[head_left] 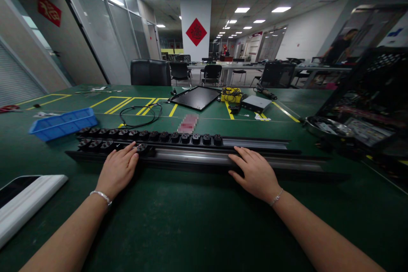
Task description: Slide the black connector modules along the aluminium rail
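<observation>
Two long black metal channels lie side by side across the table. The far channel [255, 143] carries a row of black power socket modules [164, 137] on its left and middle part. In the near channel [188, 157] a few more socket modules [94, 145] stand at the left end. My left hand [119, 170] rests over these near modules with its fingers stretched out; one module [142, 148] shows just right of its fingertips. Fingers spread, my right hand [255, 173] lies on the right part of the near channel, touching its edge.
A blue bin [63, 124] stands at the left, with a white device [30, 204] nearer me. Behind the channels are a coiled black cable [140, 117], a black panel [196, 97], a yellow item with cords [231, 94] and a grey box [256, 104]. Metal bowl [328, 127] at right.
</observation>
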{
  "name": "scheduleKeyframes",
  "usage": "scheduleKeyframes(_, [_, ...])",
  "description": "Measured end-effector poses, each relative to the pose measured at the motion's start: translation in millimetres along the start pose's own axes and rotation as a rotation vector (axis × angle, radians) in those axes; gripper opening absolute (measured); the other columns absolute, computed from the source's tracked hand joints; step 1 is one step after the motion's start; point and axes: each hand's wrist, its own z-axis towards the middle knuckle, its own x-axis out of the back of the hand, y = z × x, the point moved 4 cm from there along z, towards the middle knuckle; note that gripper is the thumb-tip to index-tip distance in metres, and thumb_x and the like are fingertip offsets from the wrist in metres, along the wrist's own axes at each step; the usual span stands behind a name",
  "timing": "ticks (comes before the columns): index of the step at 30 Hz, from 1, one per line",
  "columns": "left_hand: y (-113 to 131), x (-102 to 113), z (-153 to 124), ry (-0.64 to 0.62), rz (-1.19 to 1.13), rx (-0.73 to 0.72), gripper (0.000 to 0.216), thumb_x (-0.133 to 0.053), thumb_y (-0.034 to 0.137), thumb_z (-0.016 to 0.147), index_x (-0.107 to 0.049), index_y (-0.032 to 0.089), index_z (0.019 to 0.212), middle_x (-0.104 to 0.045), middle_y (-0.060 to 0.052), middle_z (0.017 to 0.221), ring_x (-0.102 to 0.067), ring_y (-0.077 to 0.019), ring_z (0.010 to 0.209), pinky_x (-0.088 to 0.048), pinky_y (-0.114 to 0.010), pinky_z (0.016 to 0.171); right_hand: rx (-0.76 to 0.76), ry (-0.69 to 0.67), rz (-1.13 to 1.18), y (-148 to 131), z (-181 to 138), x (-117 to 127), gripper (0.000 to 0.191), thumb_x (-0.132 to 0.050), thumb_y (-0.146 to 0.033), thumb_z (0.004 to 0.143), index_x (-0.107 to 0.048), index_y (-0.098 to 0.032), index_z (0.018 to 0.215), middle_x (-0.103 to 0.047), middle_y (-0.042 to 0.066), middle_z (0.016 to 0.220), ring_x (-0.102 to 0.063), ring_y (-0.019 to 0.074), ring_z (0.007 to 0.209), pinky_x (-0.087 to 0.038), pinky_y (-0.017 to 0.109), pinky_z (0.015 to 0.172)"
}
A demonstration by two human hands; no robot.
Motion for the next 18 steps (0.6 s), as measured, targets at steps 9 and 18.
scheduleKeyframes(9, [2.0,1.4,0.8,-0.012,0.004,0.003,0.054,-0.02,0.037,0.09,-0.062,0.013,0.114,-0.051,-0.011,0.135,-0.054,-0.0284,0.115,-0.034,-0.051,0.101,-0.002,0.002,0.008,0.2,0.1,-0.3,0.044,-0.05,-0.043,0.084,-0.059,-0.02,0.12,-0.051,0.014,0.133,-0.045,0.0277,0.121,-0.037,0.044,0.099])
scheduleKeyframes(18, [1.0,0.7,1.1,-0.041,0.01,0.018,0.054,-0.018,0.037,0.091,-0.061,0.013,0.114,-0.049,-0.01,0.137,-0.053,-0.0278,0.116,-0.034,-0.049,0.101,0.001,0.003,0.005,0.8,-0.3,-1.9,0.044,-0.05,-0.043,0.083,-0.059,-0.02,0.12,-0.05,0.013,0.134,-0.045,0.028,0.122,-0.036,0.044,0.099])
